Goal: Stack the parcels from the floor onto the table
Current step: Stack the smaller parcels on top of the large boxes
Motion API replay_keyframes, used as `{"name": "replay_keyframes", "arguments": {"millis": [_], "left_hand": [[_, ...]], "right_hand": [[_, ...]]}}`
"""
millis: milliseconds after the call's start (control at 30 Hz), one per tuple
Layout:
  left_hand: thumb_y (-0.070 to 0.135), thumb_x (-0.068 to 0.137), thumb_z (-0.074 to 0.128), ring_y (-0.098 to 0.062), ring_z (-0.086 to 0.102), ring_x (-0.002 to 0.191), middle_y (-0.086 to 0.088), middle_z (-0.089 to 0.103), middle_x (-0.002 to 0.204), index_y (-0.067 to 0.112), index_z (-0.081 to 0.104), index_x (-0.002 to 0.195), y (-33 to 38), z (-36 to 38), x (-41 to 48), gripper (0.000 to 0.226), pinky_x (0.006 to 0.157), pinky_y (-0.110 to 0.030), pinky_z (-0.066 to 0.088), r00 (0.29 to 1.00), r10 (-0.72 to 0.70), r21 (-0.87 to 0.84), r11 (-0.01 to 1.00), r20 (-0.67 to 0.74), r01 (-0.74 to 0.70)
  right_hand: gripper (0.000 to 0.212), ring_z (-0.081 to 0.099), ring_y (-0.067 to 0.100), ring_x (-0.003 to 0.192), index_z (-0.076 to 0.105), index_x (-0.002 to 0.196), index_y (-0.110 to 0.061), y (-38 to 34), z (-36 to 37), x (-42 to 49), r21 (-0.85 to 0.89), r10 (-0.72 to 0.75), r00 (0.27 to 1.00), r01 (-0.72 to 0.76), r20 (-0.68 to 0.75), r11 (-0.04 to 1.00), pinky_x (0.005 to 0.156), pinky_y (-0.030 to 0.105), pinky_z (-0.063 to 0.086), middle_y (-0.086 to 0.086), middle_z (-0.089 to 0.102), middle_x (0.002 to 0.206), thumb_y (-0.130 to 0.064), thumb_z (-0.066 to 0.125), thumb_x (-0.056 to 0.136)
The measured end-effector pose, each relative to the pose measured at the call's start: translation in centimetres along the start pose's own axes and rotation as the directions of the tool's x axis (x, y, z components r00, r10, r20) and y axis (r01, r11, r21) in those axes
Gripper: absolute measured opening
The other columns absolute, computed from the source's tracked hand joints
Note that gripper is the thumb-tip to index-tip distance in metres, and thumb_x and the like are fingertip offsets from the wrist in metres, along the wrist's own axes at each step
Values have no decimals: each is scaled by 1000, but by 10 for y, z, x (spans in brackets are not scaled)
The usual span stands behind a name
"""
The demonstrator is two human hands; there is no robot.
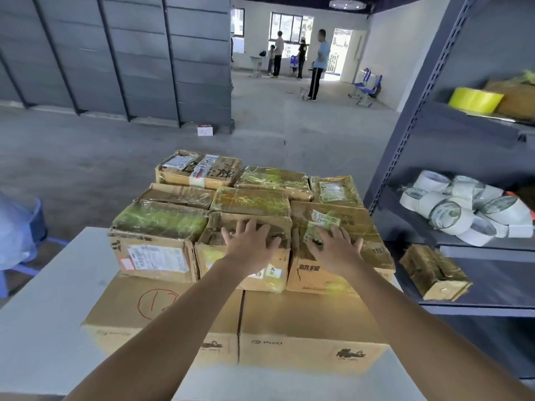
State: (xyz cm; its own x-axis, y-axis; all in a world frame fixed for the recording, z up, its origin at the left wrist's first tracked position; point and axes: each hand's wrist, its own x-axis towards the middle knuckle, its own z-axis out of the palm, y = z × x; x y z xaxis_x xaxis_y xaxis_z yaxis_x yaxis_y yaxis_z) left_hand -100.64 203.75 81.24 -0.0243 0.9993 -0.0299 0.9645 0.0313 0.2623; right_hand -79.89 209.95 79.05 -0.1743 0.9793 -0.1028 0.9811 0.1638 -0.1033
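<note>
Both hands are lying flat with fingers spread, gripping nothing: left hand (249, 241) on top of the middle parcel (212, 250), right hand (335, 250) apart from it, on the right parcel (362, 227) touching the middle parcel's right side. The middle parcel is sitting straight ahead, front row, on the big boxes (304, 319) on the counter (58, 285); the left hand is nearer. Its front face is pointing at the person; its long axis is probably running left-right, though foreshortening is leaving that uncertain.

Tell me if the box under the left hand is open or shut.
Shut. The box has crumpled top flaps folded down and taped, and the left hand rests flat on them.
</note>
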Motion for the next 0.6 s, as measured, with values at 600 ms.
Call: {"name": "replay_keyframes", "arguments": {"millis": [600], "left_hand": [[25,94,51,-23,41,129,-2,51,137,21,55,129,-84,-11,-267,35,103,-39,40,791,-461,-203,887,-401,414]], "right_hand": [[48,45,15,129,39,144,-27,-157,21,-161,449,-627,728,675,-277,585,93,33,44,-5,39,148,-42,44,98]]}}
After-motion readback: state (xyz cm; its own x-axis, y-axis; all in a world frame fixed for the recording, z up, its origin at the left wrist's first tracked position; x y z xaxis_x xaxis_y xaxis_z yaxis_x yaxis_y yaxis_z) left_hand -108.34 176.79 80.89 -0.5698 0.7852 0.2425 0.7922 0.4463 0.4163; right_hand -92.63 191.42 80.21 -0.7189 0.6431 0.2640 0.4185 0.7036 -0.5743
